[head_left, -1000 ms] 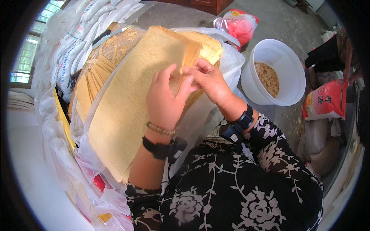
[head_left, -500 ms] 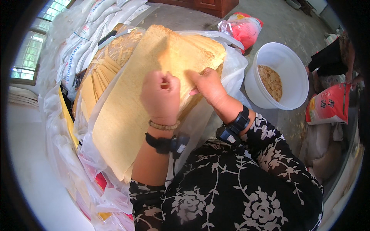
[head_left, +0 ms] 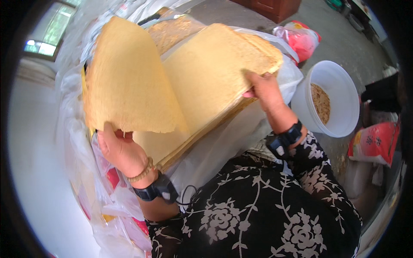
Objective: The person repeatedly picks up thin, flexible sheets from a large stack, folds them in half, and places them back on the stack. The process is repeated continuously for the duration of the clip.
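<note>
My left hand pinches the near edge of a large, thin, tan flatbread sheet. The sheet is lifted and folded back to the left, curling upward off a stack of similar sheets. At the stack's right edge, my right hand is closed, thumb on top and fingers partly hidden beneath the edge. Whether it grips one layer or several, I cannot tell. Clear plastic sheeting lies under and around the stack.
A board with crumbs and a dark-handled knife are behind the sheets. Right of the stack stands a white bucket holding broken flakes. Red-and-white bags lie on the floor, and a wooden cabinet stands at the back.
My left hand has moved left from above the stack, carrying the sheet's edge over and folding it back. My right hand stays at the stack's right edge. The view has shifted.
</note>
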Tool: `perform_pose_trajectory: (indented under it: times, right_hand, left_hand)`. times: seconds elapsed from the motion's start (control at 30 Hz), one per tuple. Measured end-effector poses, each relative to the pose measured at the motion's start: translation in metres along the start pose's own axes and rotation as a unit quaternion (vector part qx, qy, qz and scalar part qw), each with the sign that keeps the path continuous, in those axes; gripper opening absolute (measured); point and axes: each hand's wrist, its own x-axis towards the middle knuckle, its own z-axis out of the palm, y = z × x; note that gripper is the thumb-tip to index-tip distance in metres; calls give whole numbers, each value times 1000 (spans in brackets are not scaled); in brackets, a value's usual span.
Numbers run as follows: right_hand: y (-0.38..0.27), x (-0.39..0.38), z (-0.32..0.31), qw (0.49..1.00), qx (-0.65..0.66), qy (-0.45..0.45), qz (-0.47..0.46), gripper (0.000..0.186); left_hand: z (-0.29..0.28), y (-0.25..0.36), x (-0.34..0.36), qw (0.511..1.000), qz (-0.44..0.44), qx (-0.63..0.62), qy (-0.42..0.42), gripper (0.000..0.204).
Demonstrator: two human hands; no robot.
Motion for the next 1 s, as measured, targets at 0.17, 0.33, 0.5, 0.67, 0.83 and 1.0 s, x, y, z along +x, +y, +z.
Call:
perform_pose_trajectory:
  times: [0.17, 0.33, 0.5, 0.67, 0.83, 1.0]
  right_hand:
    - [-38, -45, -15, 966, -209, -147, 30, 40]
    - [-33, -76, 39, 958, -147, -231, -80, 39]
    - [-15, -83, 126, 911, -262, -319, 10, 66]
    - [2, -91, 185, 871, -346, -345, 47, 73]
    - [18, -91, 212, 826, -446, -345, 20, 63]
    - [32, -83, 206, 886, -275, -367, 72, 60]
  left_hand:
    - [-103, -21, -15, 965, -241, -4, 102, 12]
    - [-168, -57, -39, 964, -241, 47, 101, 15]
    - [-214, -77, -33, 965, -179, 150, 122, 14]
    - [-241, -105, -25, 960, -41, 248, 127, 13]
    - [-255, -94, -13, 852, -37, 519, 59, 23]
    - [-229, -36, -28, 736, 130, 662, 56, 76]
